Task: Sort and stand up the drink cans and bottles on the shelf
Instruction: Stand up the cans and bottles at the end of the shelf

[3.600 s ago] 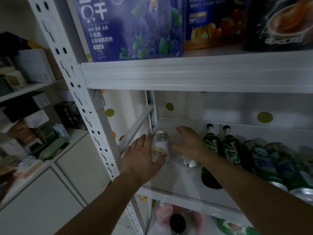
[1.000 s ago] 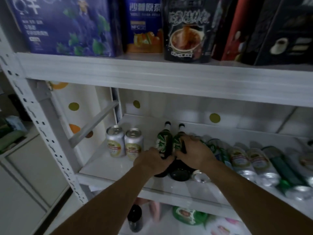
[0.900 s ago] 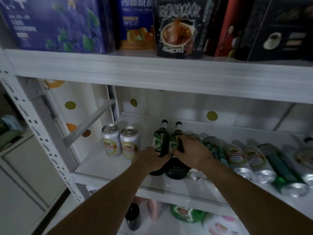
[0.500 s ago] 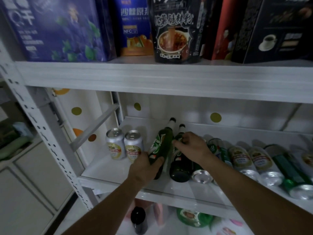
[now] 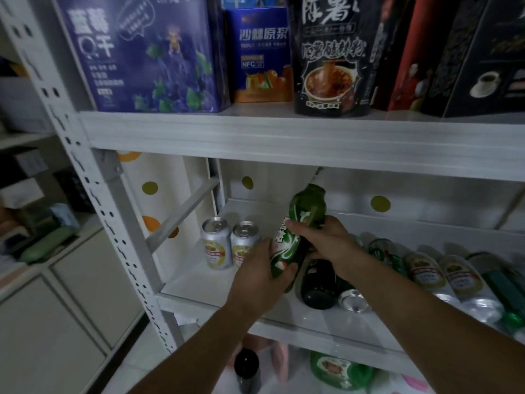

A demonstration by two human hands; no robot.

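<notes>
A green bottle (image 5: 305,211) is tilted up off the white shelf (image 5: 204,282), its neck reaching just under the shelf above. My left hand (image 5: 261,275) grips its lower body, and my right hand (image 5: 326,241) holds its middle from the right. Two silver cans (image 5: 217,243) stand upright at the shelf's left end. A second green bottle (image 5: 318,285) lies on its side just right of my hands. Beyond it several cans (image 5: 423,270) lie flat in a row toward the right.
The upper shelf board (image 5: 284,137) sits low above the bottle's top and carries boxes and a dark pouch (image 5: 332,55). A perforated white post (image 5: 113,223) and a diagonal brace (image 5: 181,211) bound the left side. Bottles sit on the lower shelf (image 5: 247,371).
Both bottles lay flat under my hands a second ago. The left bottle has since been lifted and swung up toward upright, held in both hands. The other bottle stays lying down.
</notes>
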